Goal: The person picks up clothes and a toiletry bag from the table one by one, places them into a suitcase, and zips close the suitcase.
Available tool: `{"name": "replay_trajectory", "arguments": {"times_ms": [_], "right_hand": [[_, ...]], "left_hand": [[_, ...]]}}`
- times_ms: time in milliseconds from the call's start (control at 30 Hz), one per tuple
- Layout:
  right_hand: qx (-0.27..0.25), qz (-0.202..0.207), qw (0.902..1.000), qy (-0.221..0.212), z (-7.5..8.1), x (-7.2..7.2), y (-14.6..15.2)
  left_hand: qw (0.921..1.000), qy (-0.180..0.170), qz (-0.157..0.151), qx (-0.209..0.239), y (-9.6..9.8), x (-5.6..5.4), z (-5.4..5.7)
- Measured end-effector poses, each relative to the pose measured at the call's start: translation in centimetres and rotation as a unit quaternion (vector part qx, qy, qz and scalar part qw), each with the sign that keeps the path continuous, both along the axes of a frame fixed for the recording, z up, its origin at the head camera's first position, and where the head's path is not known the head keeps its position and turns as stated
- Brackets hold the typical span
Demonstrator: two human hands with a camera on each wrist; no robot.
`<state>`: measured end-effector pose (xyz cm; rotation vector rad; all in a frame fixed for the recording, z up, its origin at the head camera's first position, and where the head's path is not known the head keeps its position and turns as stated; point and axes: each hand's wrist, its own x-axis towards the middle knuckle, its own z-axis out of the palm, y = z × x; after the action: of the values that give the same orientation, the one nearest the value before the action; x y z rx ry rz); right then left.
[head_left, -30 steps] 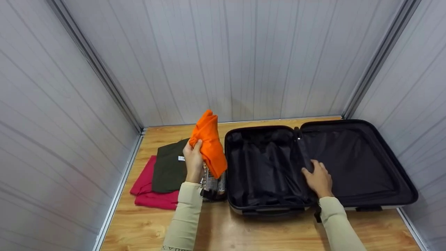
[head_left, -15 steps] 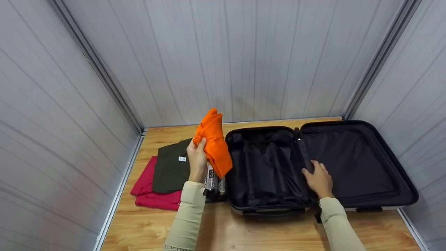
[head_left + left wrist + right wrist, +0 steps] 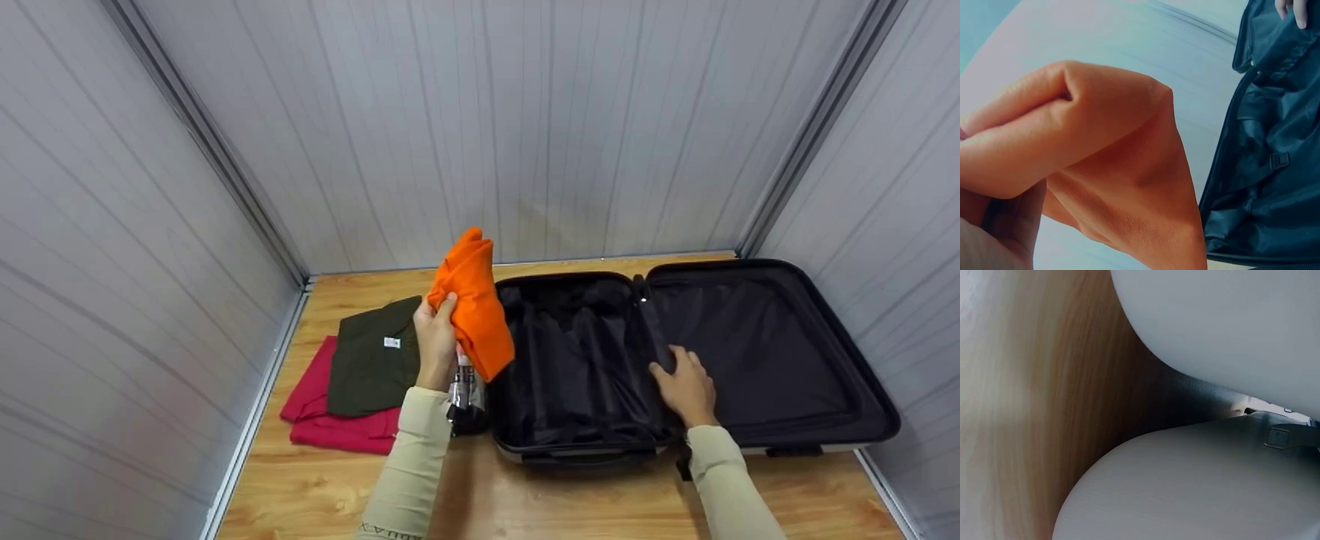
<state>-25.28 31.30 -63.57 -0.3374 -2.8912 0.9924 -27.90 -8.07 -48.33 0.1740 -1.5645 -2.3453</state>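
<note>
Orange cloth [image 3: 476,307] farther from green garment [image 3: 373,367]

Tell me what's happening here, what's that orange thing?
A person's left hand is holding up a folded orange cloth near the left edge of an open suitcase. Their right hand rests where the suitcase's two halves meet. Off to the left, a dark green garment lies over a pink one on the wooden floor.

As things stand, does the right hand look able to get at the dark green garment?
Probably not: the right hand is at the middle of the open suitcase, and the left hand, holding the orange cloth, is between it and the dark green garment.
</note>
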Motion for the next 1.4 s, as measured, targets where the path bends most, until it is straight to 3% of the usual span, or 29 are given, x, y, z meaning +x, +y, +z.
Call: {"name": "replay_trajectory", "arguments": {"times_ms": [233, 433, 633, 933, 1200, 1400], "right_hand": [[0.001, -0.002, 1.0000, 0.004, 0.0, -0.1, -0.1], [0.002, 0.003, 1.0000, 0.006, 0.0, 0.0, -0.1], [-0.005, 0.006, 0.9999, 0.010, 0.0, 0.1, -0.2], [-0.007, 0.003, 0.9997, 0.022, 0.0, 0.1, -0.4], [-0.004, 0.001, 0.9997, 0.024, -0.1, 0.2, -0.3], [-0.007, -0.002, 0.9999, 0.013, -0.1, 0.2, -0.3]], "left_hand": [[0.9996, -0.003, -0.029, 0.002, 0.8, 0.0, -0.3], [0.9982, 0.004, -0.058, -0.013, 1.6, -0.1, -1.3], [0.9957, -0.015, -0.076, -0.051, 2.4, 0.0, -2.1], [0.9885, -0.012, -0.095, -0.117, 3.2, -0.3, -3.8], [0.9793, 0.017, -0.081, -0.185, 2.9, -0.6, -5.1], [0.9644, 0.023, -0.060, -0.257, 2.7, -0.6, -5.5]]}}
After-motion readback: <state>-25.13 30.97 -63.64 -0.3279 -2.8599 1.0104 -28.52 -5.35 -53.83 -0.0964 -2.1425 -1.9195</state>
